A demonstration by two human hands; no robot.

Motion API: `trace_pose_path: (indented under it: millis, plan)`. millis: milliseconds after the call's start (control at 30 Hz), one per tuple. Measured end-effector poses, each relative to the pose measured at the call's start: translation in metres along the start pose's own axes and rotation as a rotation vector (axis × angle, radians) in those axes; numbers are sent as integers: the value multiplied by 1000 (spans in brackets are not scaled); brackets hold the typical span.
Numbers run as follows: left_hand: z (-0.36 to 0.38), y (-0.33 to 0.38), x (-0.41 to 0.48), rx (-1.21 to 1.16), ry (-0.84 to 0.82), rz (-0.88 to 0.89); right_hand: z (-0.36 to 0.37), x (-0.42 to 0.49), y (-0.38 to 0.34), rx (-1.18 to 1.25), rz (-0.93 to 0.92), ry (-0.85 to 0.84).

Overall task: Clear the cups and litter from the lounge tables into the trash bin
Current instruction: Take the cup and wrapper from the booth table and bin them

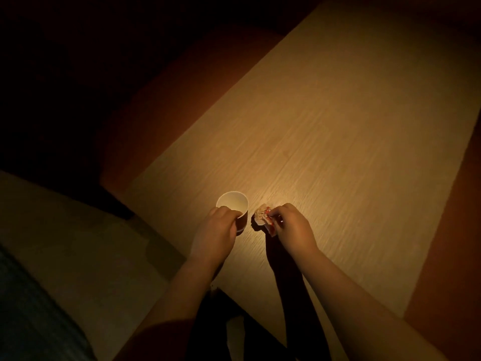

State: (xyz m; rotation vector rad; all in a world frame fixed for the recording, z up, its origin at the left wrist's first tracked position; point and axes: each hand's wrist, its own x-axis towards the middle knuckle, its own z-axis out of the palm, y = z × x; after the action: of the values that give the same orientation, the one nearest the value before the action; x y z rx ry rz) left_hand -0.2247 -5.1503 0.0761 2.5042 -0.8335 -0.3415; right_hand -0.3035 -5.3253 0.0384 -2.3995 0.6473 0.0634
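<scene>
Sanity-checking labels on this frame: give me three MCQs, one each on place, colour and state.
1. Where is the crumpled wrapper relative to the paper cup?
A) inside it
B) beside it, to its right in the view
C) under it

2. What colour are the wrapper's markings?
A) red
B) blue
C) green

3. What is the left hand doing?
A) lying flat, holding nothing
B) hanging idle
C) gripping the cup

Answers:
1 B: the wrapper is next to the cup, pinched by the right hand.
2 A: red print shows on the pale paper.
3 C: its fingers curl round the cup's side.
</scene>
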Motion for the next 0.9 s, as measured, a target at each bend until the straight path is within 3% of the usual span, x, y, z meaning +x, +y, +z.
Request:
trace_pose_path:
  millis: [233, 433, 600, 767, 900]
  plan:
    - [-58, -7, -82, 0, 254, -93, -27, -39, -62, 89, -312, 27]
    - [-141, -33, -201, 141, 513, -263, -3, -108, -175, 175, -582, 6]
    - [-199, -69, -360, 274, 768, -430, 55, -204, -295, 230, -857, -98]
    - [-224, -104, -571, 370, 958, -612, 137, -359, -394, 358, -1071, -234]
    - [-231, -110, -749, 477, 1114, -857, 209, -504, -456, 477, -1261, -476]
